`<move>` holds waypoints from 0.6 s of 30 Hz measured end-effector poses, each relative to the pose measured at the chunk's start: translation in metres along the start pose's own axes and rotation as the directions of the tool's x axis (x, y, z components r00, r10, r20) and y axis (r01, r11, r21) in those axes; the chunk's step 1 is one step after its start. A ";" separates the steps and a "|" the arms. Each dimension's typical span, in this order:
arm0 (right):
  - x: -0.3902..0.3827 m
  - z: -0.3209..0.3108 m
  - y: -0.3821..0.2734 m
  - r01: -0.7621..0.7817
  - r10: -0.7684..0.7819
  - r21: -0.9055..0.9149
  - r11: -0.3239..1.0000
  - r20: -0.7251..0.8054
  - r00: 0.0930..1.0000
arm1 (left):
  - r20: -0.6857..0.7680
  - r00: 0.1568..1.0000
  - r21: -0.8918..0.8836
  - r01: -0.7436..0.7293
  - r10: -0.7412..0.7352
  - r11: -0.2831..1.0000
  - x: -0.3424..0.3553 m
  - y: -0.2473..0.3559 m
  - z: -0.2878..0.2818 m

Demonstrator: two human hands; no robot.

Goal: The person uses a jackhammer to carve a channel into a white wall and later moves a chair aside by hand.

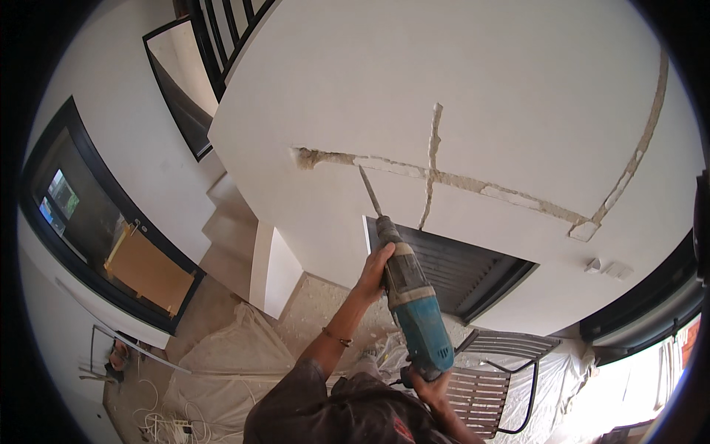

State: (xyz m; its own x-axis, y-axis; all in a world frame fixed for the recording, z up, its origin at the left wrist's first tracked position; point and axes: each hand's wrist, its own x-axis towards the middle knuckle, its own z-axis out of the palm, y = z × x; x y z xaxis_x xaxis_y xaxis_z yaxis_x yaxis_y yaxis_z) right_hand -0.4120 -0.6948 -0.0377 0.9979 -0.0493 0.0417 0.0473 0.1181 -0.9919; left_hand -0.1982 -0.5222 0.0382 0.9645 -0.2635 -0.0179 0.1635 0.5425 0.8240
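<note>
Gripping 1 hammer drill (pixel 420 314); L fingers (pixel 377 266) wrapped round front; R fingers (pixel 429 383) round rear; 1 bit (pixel 370 191) nr wall (pixel 333 81).

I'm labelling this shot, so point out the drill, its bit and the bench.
Drill (pixel 419 318): head view, on its teal body.
Bit (pixel 371 192): head view, midway along its shaft.
Bench (pixel 479 394): head view, on its slats.

The place looked like a home under renovation. A staircase (pixel 228 201), a black railing (pixel 203 44) and a dark-framed glass door (pixel 95 200) suggested a house, while rough grooves (pixel 466 182) ran across the white wall (pixel 333 89), plastic sheets (pixel 229 355) covered parts of the floor (pixel 318 300), and a power drill (pixel 410 292) pointed at the plaster, all signs of building work.
</note>
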 end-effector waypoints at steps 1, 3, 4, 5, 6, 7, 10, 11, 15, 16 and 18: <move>-0.001 0.004 0.000 0.003 -0.003 -0.007 1.000 -0.014 1.000 | 0.014 1.000 -0.009 0.011 -0.011 1.000 0.003 0.001 -0.005; 0.004 0.011 0.011 0.071 -0.075 -0.055 0.996 -0.082 0.994 | 0.043 0.998 -0.027 0.036 -0.035 0.999 0.011 0.002 -0.015; 0.008 0.012 0.013 0.095 -0.103 -0.080 0.992 -0.100 0.990 | 0.036 0.999 -0.009 0.023 -0.023 1.000 0.013 0.004 -0.014; 0.010 0.015 0.016 0.114 -0.126 -0.102 0.988 -0.119 0.985 | 0.029 1.000 0.009 0.010 -0.011 1.000 0.012 0.009 -0.011; 0.006 0.014 0.029 0.120 -0.134 -0.113 0.986 -0.131 0.982 | 0.022 1.000 0.028 -0.003 0.002 1.000 0.014 0.013 -0.009; 0.005 0.016 0.035 0.113 -0.130 -0.121 0.986 -0.144 0.981 | 0.027 1.000 0.028 0.008 -0.009 1.000 0.016 0.013 -0.013; -0.001 0.024 0.038 0.075 -0.098 -0.128 0.989 -0.180 0.979 | 0.029 0.999 0.021 0.027 -0.027 0.999 0.020 0.016 -0.023; 0.002 0.030 0.029 0.066 -0.089 -0.125 0.990 -0.183 0.979 | 0.030 0.999 0.006 0.024 -0.024 1.000 0.023 0.017 -0.024; 0.009 0.033 0.022 -0.002 -0.003 -0.037 0.999 -0.127 0.992 | 0.028 0.999 0.064 0.018 -0.020 0.998 0.027 0.027 -0.024; 0.011 0.030 0.022 -0.045 0.044 -0.014 0.999 -0.091 0.995 | 0.018 1.000 0.084 0.018 -0.020 0.996 0.028 0.028 -0.026; 0.011 0.023 0.018 -0.158 0.158 0.016 0.987 -0.001 0.987 | -0.004 1.000 0.124 0.022 -0.021 0.992 0.029 0.028 -0.028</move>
State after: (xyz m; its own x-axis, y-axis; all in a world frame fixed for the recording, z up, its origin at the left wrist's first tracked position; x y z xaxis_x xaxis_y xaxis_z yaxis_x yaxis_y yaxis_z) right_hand -0.3992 -0.6706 -0.0526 0.9928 -0.0308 -0.1154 -0.1101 0.1399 -0.9840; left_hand -0.1597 -0.4921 0.0447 0.9617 -0.2716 -0.0377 0.1572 0.4332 0.8875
